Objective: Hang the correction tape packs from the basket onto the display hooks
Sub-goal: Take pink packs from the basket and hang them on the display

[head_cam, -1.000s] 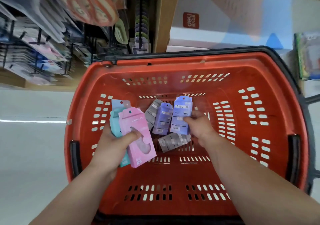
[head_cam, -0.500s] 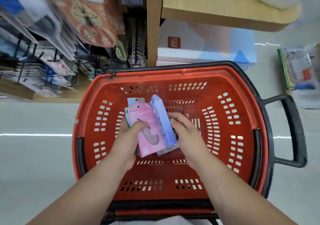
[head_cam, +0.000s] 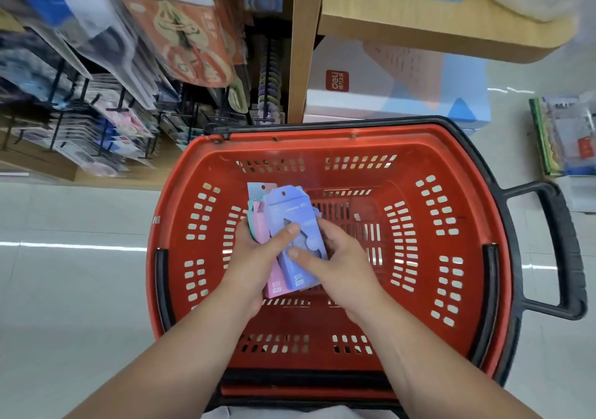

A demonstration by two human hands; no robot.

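The left hand [head_cam: 254,267] has its grip closed round a stack [head_cam: 283,241] of 3 correction tape packs, thumb pressed on the purple pack [head_cam: 295,221] in front. The right hand [head_cam: 342,270] pinches that same purple pack from the other side. A pink pack [head_cam: 274,276] and a teal pack [head_cam: 250,207] sit behind it. The stack is held over the red basket [head_cam: 354,141], and loaded display hooks [head_cam: 119,102] stand off to the upper left.

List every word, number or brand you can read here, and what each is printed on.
"deli": red logo on the white and blue box.
"5" and "10": foot of the purple pack.
"5" and "10": foot of the pink pack.
All other print, on packs and hanging packets: too blurred.
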